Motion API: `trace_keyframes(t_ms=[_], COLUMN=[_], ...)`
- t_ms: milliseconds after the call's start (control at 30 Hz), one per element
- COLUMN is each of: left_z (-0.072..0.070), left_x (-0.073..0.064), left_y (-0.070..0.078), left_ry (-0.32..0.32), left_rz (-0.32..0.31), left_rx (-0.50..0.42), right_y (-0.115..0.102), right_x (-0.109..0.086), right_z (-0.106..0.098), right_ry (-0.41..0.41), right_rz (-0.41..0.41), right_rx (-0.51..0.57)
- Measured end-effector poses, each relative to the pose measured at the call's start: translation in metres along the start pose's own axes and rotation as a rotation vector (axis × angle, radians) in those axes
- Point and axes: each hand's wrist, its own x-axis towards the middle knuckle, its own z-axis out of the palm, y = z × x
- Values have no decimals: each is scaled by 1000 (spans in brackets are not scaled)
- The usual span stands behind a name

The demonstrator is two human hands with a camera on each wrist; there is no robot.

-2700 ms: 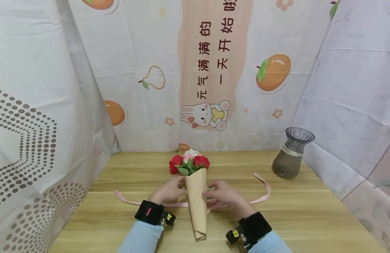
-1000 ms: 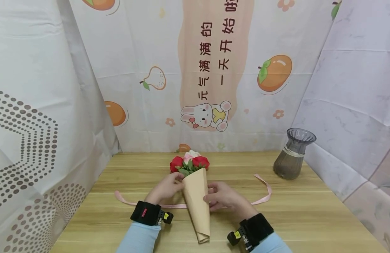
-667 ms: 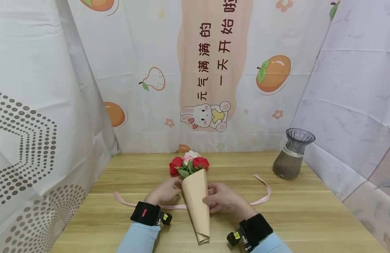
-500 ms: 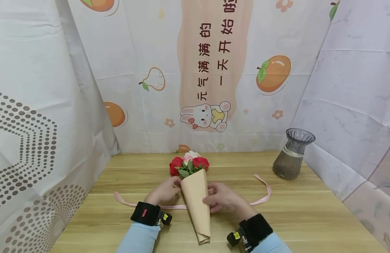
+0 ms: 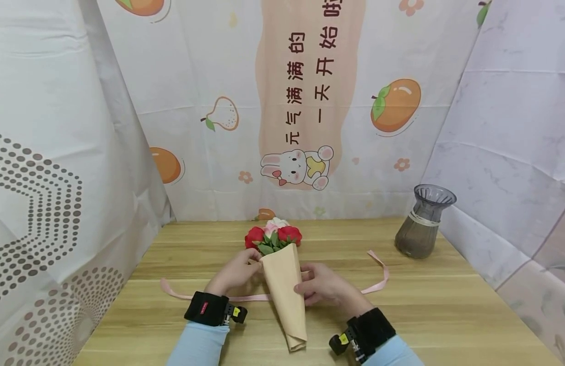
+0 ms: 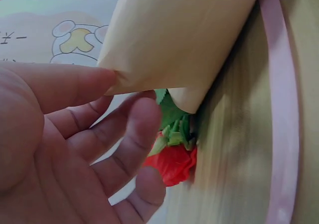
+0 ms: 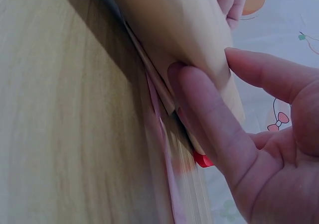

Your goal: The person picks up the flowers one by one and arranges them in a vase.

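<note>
A small bouquet lies on the table, with red flowers (image 5: 255,238) and a pink-and-white flower (image 5: 275,226) showing above a cone of brown wrapping paper (image 5: 285,297). My left hand (image 5: 235,272) pinches the paper's upper left edge; in the left wrist view the thumb (image 6: 94,79) presses its rim and the other fingers are bent. At the cone's right side, my right hand (image 5: 327,285) holds the paper between thumb and fingers, as the right wrist view shows. A pink ribbon (image 5: 377,286) runs across the table beneath the bouquet, its middle hidden. The stems are inside the paper.
A smoky glass vase (image 5: 418,235) with a pale band round its neck stands at the table's back right. Printed cloth (image 5: 209,168) hangs behind the wooden table (image 5: 172,335), and more sheets hang at both sides.
The left hand has shifted slightly left with the paper's upper left edge, and the cone's mouth looks wider. The cone's lower tip has moved a little right. Both ribbon ends have slid slightly left.
</note>
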Motion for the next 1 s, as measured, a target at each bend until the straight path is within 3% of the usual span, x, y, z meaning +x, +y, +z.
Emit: trace_keyframes(t_ms=[133,367,800,1000], left_z=[-2,-4,-10,-16], left_x=[-2,-3,-8,-11], left_y=[6,11,24,23], left_ry=[0,46,92,96], left_rz=[2,52,98,106], left_rx=[-35,8,-12,35], right_y=[-1,0,-2,-2], right_x=[0,0,-1,-2], right_z=[-1,-3,-2,-2], right_ry=[-4,-12,-22,-21], right_rz=[-1,1,-2,-2], right_rx=[8,19,39,35])
